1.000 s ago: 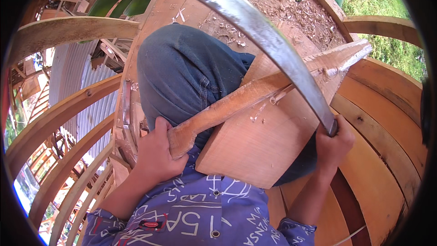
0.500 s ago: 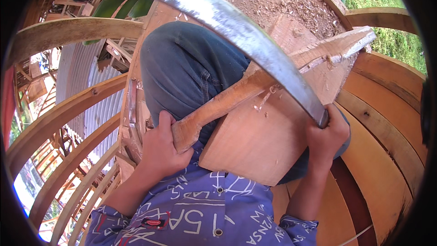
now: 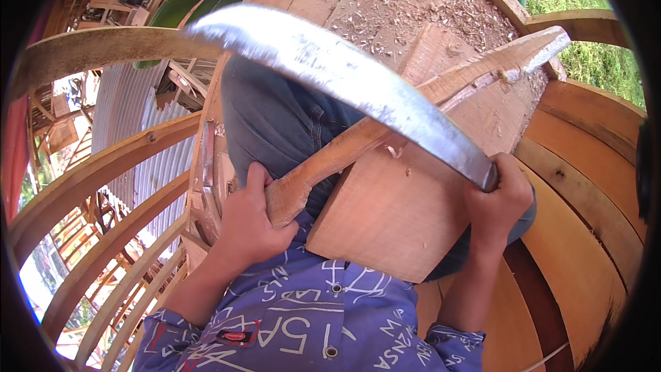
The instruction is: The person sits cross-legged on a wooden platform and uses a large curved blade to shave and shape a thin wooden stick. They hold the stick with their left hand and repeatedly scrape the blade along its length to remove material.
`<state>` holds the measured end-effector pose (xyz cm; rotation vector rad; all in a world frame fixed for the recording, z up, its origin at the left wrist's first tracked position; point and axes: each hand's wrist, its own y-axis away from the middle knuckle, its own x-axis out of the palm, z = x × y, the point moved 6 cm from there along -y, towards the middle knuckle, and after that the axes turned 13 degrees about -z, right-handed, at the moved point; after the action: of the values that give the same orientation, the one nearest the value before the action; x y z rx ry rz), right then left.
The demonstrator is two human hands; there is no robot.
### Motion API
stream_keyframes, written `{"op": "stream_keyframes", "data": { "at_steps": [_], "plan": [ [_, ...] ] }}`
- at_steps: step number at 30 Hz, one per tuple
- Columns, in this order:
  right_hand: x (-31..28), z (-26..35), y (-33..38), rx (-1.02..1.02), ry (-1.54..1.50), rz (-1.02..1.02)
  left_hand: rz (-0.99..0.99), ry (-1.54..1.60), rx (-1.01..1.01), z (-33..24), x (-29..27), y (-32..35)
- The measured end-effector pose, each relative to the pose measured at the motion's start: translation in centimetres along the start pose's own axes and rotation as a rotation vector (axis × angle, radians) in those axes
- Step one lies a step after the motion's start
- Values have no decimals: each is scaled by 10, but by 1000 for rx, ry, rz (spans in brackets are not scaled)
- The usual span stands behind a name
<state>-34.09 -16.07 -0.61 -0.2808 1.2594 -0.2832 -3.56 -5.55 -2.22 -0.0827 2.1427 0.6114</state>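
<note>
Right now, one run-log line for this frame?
left hand: grips wooden stick near end | right hand: grips curved blade handle | blade: across stick | stick: rests on wooden block

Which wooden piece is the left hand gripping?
The left hand grips the long narrow stick under the curved blade, not the broad flat board beneath it.

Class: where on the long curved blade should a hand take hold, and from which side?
Grip the curved blade at its near end, where the right hand closes around it from below. The rest is bare metal edge lying across the wooden stick; a handle there is hidden by the fingers.
</note>
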Motion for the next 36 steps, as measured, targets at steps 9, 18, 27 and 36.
{"op": "stream_keyframes", "data": {
  "at_steps": [9,18,27,36],
  "plan": [
    [-8,-50,-12,138,111,-61,22,73,-13,-4,-1,-2],
    [6,-8,-12,-103,-18,-37,38,134,30,-2,-6,-8],
    [-2,0,-14,-127,-92,-27,206,243,-107,1,-7,-13],
    [-4,22,-19,-186,-227,32,-36,88,127,3,-4,0]
  ]
}}
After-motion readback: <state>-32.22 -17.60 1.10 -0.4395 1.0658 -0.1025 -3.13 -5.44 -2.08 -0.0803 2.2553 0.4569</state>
